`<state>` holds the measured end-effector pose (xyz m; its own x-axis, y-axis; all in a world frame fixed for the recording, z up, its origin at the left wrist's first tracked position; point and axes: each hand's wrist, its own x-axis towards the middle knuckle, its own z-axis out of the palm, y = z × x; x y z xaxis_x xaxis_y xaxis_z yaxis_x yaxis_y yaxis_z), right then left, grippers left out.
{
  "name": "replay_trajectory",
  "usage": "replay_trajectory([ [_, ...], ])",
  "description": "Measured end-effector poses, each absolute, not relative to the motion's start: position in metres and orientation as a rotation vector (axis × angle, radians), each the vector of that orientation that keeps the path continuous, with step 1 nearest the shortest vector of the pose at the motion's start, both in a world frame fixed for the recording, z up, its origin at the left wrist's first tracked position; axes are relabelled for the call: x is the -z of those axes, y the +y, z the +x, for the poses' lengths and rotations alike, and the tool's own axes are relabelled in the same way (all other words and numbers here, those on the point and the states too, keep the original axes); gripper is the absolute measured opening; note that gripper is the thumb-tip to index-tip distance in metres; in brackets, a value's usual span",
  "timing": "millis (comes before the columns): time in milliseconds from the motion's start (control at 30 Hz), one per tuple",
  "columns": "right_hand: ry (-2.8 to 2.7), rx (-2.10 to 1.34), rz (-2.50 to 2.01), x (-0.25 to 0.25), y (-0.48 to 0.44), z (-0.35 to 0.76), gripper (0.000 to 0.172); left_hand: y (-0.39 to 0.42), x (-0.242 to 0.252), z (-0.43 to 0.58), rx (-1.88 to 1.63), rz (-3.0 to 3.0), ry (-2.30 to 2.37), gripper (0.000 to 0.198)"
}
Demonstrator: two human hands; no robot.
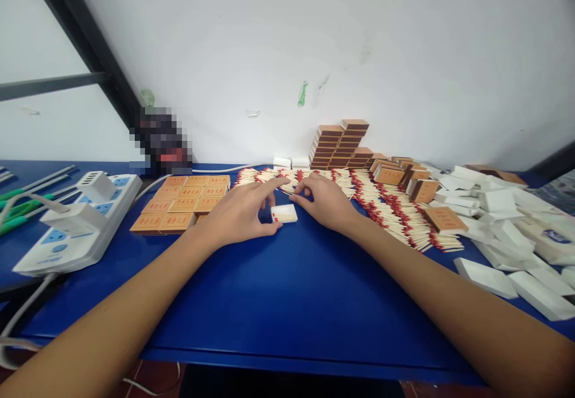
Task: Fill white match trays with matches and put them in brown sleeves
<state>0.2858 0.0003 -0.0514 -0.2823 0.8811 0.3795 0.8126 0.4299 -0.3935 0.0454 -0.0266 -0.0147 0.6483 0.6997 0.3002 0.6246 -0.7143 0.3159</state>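
A small white matchbox tray (287,213) lies on the blue table with a few red-tipped matches in it. My left hand (236,212) curves around its left side, thumb and index finger spread apart, the thumb tip by the tray's near edge. Just beyond and right of the tray, my right hand (327,202) has thumb and index finger pinched together at the edge of the loose matches (372,200). Whatever is between those fingertips is too small to make out. Left of my left hand, orange-labelled matchboxes (182,204) sit in neat stacked rows.
Brown-sided matchboxes (336,146) are stacked against the wall, with two white trays (291,163) to their left. More matchboxes (444,219) lie tumbled at right beside heaped white trays (487,278). A power strip (85,236) with cables and green-handled rods (15,224) occupy the left.
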Motion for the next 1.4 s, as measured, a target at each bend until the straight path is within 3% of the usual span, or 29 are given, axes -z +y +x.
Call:
replay_trajectory([
  [567, -2.233, -0.167, -1.593, 0.046, -0.007, 0.284, 0.013, -0.025, 0.013, 0.044, -0.592, 2.645, 1.108, 0.082],
  [900, -2.402, -0.116, -1.346, 0.027, -0.035, 0.275, 0.007, -0.023, 0.015, 0.043, -0.579, 2.621, 1.109, 0.091],
  [1133, -2.24, -0.311, -1.192, 0.042, -0.017, 0.279, 0.012, -0.024, 0.013, 0.043, -0.567, 2.62, 1.127, 0.088],
  [1400, -2.208, -0.16, -1.327, 0.058, 0.009, 0.29, 0.016, -0.023, 0.014, 0.043, -0.572, 2.637, 1.119, 0.088],
])
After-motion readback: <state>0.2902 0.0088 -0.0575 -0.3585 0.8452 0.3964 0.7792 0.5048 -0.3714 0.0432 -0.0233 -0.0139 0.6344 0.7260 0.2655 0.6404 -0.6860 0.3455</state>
